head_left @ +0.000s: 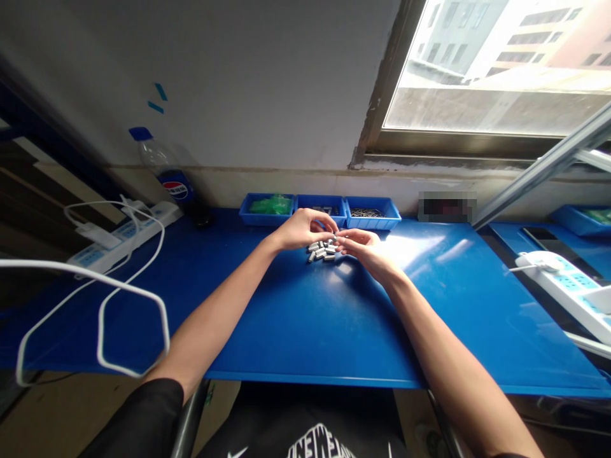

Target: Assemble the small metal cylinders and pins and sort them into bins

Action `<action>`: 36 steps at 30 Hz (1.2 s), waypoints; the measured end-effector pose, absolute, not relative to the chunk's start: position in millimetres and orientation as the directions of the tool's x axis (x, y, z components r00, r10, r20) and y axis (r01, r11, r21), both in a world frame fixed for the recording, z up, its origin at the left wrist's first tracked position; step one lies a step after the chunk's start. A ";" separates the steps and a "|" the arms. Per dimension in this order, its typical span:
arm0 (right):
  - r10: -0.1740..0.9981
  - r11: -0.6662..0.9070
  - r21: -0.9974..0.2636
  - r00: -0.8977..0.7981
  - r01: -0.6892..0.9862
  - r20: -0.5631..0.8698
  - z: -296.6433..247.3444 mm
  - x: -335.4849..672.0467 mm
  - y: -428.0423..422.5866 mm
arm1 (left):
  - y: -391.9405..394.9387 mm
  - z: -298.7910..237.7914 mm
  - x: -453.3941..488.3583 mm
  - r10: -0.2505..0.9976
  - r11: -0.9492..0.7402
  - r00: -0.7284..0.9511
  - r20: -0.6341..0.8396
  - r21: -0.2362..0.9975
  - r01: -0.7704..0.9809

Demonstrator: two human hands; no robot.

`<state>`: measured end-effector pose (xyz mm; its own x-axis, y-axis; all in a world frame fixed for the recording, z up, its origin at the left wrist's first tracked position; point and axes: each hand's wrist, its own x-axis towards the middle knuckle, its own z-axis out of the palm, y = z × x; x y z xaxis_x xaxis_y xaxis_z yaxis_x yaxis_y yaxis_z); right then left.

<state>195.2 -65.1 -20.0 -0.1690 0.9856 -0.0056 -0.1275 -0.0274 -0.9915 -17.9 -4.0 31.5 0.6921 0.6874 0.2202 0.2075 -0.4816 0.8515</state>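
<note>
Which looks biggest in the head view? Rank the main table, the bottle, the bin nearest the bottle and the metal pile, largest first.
1. Main table
2. Bottle
3. Bin nearest the bottle
4. Metal pile

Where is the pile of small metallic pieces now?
The pile lies just right of the head view's centre, on the blue table, near the left hand.

Setting: a workshop, apparently a small-parts workstation, judging by the blue-topped workbench [296, 331], its row of three blue plastic parts bins [375, 224], one filled with thin metal pins [366, 213], and a pile of small silvery metal pieces [328, 256] on the surface. Multi-socket power strips [568, 280] to either side and a plain wall [262, 83] agree; the window [477, 143] faces multi-storey buildings [529, 44].
</note>
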 end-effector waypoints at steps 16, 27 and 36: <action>0.993 -0.098 -0.980 -0.082 -0.173 -0.085 -27.4 200.0 -57.8 | 12.4 11.3 -22.0 0.704 -0.654 0.632 0.324 0.641 0.401; 0.991 -0.112 -0.981 -0.089 -0.159 -0.098 -26.1 198.3 -57.8 | 13.6 1.0 -29.4 0.718 -0.675 0.680 0.148 0.385 0.629; 0.993 -0.105 -0.985 -0.061 -0.137 -0.098 -23.9 198.0 -58.6 | 14.4 4.9 -25.0 0.725 -0.654 0.636 0.266 0.554 0.514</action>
<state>198.0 -58.6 -23.9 -0.0609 0.9934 -0.0975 -0.1368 -0.1051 -0.9850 -25.0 14.4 4.9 0.6355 0.7249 0.2657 0.5145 -0.6542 0.5543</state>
